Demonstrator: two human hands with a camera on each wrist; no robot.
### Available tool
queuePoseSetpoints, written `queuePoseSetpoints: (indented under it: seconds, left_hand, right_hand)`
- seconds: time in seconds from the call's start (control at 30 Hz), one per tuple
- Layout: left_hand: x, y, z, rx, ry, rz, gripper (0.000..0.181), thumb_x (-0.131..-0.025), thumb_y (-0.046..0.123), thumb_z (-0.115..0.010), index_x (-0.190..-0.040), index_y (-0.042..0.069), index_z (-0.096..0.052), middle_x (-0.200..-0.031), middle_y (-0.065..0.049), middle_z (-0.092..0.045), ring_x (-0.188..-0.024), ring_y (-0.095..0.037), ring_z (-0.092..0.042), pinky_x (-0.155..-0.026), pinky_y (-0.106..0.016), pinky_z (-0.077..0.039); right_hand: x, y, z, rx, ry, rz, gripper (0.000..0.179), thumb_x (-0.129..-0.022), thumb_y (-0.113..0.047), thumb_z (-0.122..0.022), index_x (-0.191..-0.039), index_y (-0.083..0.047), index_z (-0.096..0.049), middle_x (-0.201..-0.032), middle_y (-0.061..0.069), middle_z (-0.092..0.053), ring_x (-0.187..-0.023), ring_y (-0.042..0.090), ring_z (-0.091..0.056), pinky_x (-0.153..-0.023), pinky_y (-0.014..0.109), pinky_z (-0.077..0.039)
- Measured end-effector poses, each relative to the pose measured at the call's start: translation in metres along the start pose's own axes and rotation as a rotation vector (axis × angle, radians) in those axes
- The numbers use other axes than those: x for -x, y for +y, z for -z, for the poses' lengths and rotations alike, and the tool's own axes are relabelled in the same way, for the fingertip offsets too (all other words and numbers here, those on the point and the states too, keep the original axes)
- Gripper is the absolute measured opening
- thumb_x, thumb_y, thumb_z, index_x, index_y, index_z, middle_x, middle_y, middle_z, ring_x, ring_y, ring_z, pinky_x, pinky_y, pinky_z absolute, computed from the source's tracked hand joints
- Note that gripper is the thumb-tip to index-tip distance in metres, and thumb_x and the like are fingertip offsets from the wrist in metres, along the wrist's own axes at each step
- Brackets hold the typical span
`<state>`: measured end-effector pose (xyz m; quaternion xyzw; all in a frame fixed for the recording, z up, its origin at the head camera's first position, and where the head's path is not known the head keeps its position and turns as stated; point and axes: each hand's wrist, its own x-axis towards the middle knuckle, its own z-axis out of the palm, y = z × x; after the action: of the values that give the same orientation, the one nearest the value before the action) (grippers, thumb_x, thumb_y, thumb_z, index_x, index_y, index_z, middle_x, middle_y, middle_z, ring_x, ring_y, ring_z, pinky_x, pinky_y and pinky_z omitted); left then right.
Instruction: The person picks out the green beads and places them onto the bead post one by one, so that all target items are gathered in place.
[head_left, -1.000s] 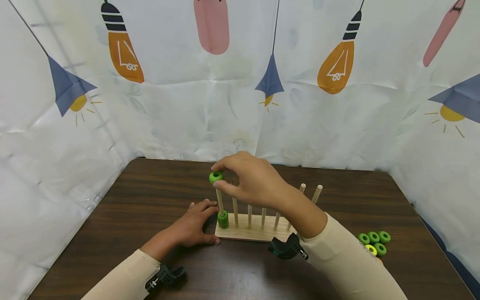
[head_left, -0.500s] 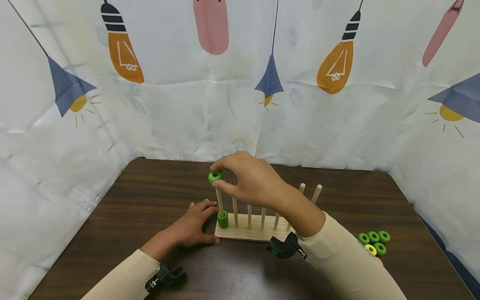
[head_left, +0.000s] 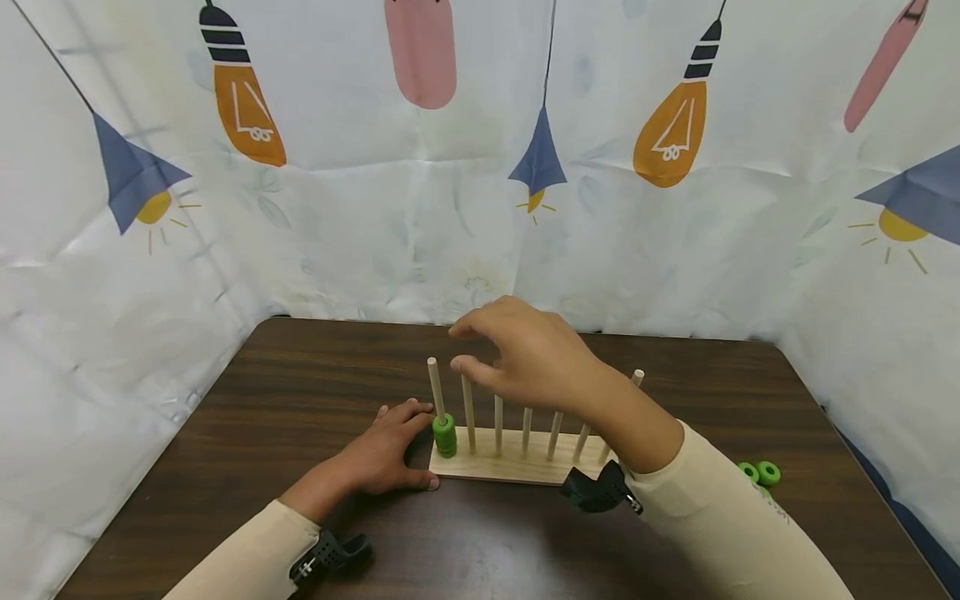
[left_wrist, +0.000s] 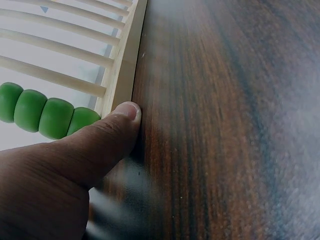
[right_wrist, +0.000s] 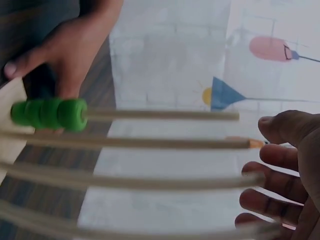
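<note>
The peg board [head_left: 510, 468] is pale wood: a flat rectangular base with one row of upright round pegs. Four green rounded beads [head_left: 445, 436] sit stacked in contact at the bottom of its leftmost peg [head_left: 436, 390]; the upper shaft is bare. Loose green beads [head_left: 768, 482] lie right of the board, partly hidden.

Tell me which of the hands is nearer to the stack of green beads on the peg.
Left. The left hand is close beside the bead stack, its thumb on the wooden base; the right hand is farther off, up near the tops of the pegs.
</note>
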<state>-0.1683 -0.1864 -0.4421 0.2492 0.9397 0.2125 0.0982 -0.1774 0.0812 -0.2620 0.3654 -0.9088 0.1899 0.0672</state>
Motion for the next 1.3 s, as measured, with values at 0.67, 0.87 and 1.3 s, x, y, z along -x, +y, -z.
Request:
queuePoseSetpoints:
  seconds: [0.67,0.87,1.3]
  left_hand:
    - [-0.002,-0.02,-0.015,0.059,0.065,-0.059,0.095,-0.079,0.063,-0.082,-0.149,0.006,-0.05,-0.156,-0.021,-0.038,-0.148,-0.048,-0.026,-0.117,-0.07,-0.01]
    - [0.001,0.001,0.001,0.008,0.008,0.006,0.093,-0.079,0.055,-0.085,-0.149,0.004,-0.05,-0.157,-0.02,-0.038,-0.149,-0.045,-0.026,-0.118,-0.067,-0.014]
    - [0.002,0.004,0.002,0.006,0.005,-0.011,0.09,-0.079,0.051,-0.086,-0.148,0.004,-0.051,-0.156,-0.02,-0.04,-0.148,-0.046,-0.027,-0.117,-0.069,-0.016]
  right_hand:
    - [0.064,0.065,0.037,-0.001,0.075,-0.161,0.032,-0.098,-0.037,-0.072,-0.125,-0.02,-0.071,-0.12,-0.005,-0.068,-0.113,0.02,-0.061,-0.087,0.047,-0.052]
    - [0.086,0.083,0.044,-0.003,0.139,-0.17,0.022,-0.099,-0.028,-0.072,-0.118,-0.018,-0.073,-0.118,-0.004,-0.069,-0.095,0.019,-0.062,-0.079,0.043,-0.052]
    - [0.139,0.121,0.045,0.03,0.143,-0.303,0.027,-0.1,-0.03,-0.069,-0.123,-0.016,-0.072,-0.116,0.001,-0.069,-0.089,0.017,-0.062,-0.074,0.044,-0.052]
